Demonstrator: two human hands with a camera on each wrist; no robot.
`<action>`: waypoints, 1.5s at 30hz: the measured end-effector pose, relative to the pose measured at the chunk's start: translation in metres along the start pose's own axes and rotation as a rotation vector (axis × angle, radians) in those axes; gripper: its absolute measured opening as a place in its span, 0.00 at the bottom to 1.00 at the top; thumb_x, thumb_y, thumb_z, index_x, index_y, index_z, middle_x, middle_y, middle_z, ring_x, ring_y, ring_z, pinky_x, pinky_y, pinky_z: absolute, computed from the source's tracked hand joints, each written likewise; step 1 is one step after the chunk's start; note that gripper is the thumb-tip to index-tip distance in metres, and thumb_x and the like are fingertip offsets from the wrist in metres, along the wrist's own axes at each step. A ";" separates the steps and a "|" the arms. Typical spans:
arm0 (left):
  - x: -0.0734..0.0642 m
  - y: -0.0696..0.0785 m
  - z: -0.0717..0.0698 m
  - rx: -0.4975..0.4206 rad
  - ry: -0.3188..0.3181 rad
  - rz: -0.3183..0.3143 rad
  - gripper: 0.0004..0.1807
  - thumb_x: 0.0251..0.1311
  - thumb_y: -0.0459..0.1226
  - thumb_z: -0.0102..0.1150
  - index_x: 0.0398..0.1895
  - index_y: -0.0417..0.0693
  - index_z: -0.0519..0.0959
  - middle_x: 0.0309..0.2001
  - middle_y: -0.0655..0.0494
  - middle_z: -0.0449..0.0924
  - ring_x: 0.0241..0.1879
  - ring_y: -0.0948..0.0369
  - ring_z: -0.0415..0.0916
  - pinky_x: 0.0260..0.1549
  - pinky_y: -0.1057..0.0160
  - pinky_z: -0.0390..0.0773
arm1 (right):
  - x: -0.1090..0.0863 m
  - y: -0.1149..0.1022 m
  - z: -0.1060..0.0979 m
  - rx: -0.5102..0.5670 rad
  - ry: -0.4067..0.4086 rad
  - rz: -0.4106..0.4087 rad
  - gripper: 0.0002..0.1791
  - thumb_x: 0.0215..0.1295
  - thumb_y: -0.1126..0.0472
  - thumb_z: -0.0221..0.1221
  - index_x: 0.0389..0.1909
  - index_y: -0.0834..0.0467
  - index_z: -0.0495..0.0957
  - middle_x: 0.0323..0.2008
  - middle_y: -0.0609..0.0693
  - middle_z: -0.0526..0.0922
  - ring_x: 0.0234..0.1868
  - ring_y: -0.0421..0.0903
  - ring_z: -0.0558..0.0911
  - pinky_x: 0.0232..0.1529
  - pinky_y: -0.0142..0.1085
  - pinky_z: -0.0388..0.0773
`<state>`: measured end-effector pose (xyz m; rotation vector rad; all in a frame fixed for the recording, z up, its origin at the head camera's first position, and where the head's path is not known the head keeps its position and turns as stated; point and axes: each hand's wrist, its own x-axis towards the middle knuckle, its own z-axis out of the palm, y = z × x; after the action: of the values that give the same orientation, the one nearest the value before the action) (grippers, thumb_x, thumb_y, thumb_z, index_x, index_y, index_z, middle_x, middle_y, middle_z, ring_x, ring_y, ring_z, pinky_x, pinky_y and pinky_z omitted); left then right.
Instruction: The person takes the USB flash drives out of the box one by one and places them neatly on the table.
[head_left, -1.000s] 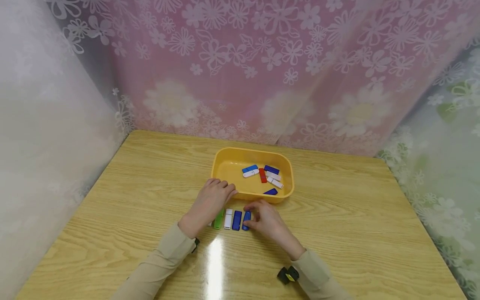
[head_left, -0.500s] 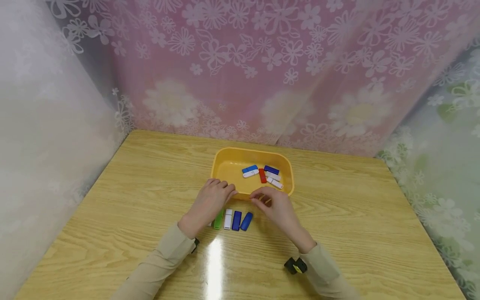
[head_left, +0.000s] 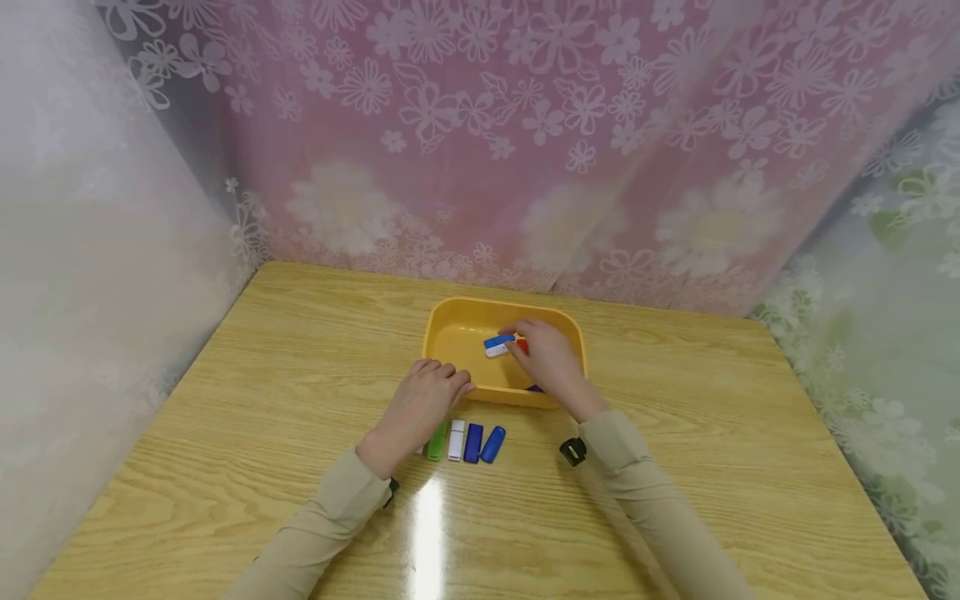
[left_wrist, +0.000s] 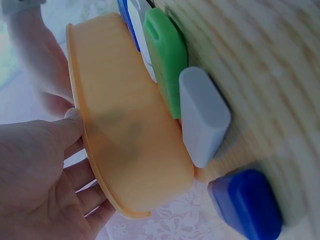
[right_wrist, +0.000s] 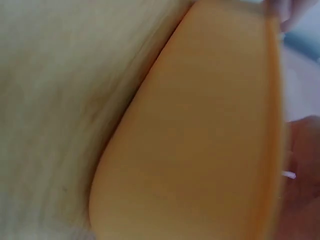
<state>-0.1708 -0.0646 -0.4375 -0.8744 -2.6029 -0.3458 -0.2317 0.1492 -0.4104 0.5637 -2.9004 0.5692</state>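
No legible txt, nos., labels, brands, signs etc. in any cam view.

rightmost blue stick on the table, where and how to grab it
Probably pinch the rightmost stick across its long sides near the far end, coming from above: it lies slanted, and there its gap to the dark blue stick is widest.

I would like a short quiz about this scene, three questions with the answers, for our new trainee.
1. Which hand has its grip on the rim of the yellow tray?

2. In the head view, what colour is the last stick at the right end of the row of sticks?
A) red
B) blue
C) green

3. True or false: the row of sticks lies inside the tray.

Key:
1. The left hand.
2. B.
3. False; it lies in front of the tray, on the table.
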 end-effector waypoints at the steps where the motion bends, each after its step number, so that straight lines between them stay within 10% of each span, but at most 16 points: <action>1: 0.000 0.000 0.000 -0.002 0.000 -0.001 0.12 0.74 0.43 0.55 0.35 0.48 0.82 0.31 0.55 0.84 0.33 0.55 0.79 0.48 0.55 0.78 | 0.004 0.002 0.003 -0.023 -0.034 -0.009 0.13 0.71 0.63 0.63 0.53 0.60 0.83 0.50 0.58 0.84 0.42 0.53 0.83 0.42 0.45 0.83; 13: -0.003 0.001 0.002 -0.023 0.010 -0.001 0.11 0.74 0.44 0.55 0.36 0.49 0.82 0.32 0.55 0.83 0.33 0.55 0.78 0.49 0.54 0.78 | 0.021 0.020 0.029 -0.101 -0.211 -0.082 0.18 0.72 0.72 0.56 0.61 0.61 0.80 0.59 0.58 0.81 0.59 0.56 0.81 0.57 0.47 0.80; 31: -0.002 0.001 -0.001 -0.014 0.025 0.010 0.11 0.75 0.43 0.55 0.36 0.49 0.82 0.30 0.56 0.83 0.32 0.56 0.78 0.49 0.54 0.78 | 0.016 0.021 0.009 0.007 -0.312 -0.056 0.11 0.57 0.69 0.72 0.39 0.57 0.83 0.34 0.51 0.83 0.37 0.49 0.81 0.43 0.44 0.80; 45: -0.001 0.000 0.001 -0.007 0.027 0.008 0.12 0.75 0.43 0.55 0.35 0.49 0.82 0.30 0.55 0.83 0.32 0.56 0.78 0.49 0.55 0.78 | -0.021 0.016 -0.016 0.381 -0.047 0.067 0.19 0.68 0.67 0.64 0.59 0.59 0.80 0.43 0.57 0.85 0.40 0.53 0.86 0.36 0.43 0.86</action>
<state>-0.1707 -0.0650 -0.4394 -0.8766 -2.5741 -0.3619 -0.2180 0.1761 -0.4048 0.5283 -2.8755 1.1456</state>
